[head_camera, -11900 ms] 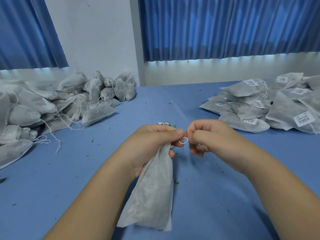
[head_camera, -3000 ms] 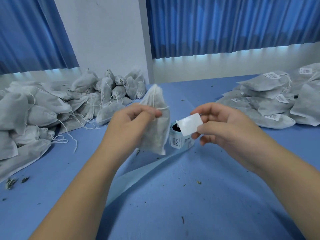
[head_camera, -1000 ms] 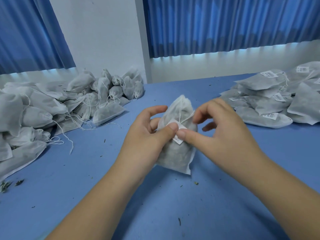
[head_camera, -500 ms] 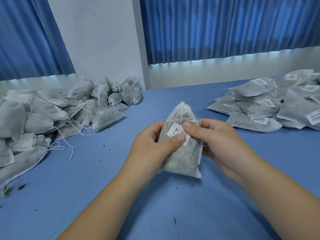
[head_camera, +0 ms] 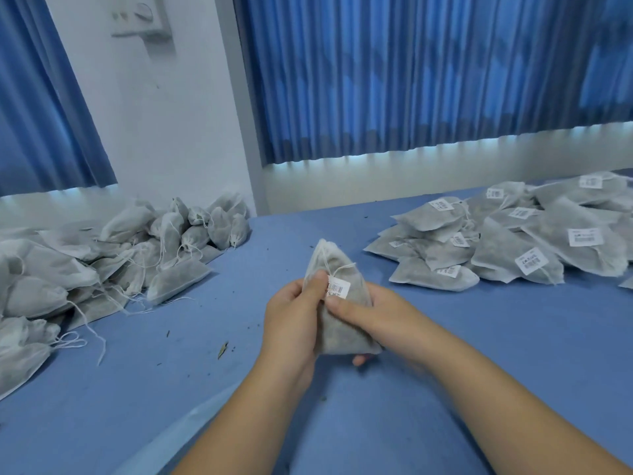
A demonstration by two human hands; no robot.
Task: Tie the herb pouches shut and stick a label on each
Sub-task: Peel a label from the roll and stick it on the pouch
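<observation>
Herb pouch, tied at the neck, is standing upright between both hands over the blue table. Left hand is gripping its left edge, thumb pressing the barcode label; right hand is wrapping round the right side, thumb rubbing just below. Labelling seems to be finishing. Unlabelled pouches are lying heaped at left; this one likely goes next to the labelled pile at right. Blue curtains are hanging behind.

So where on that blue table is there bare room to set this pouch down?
Bare blue table runs between the unlabelled pouch pile on the left and the labelled pouch pile on the right, through to its far edge, and in front of both. The piles themselves are crowded.
</observation>
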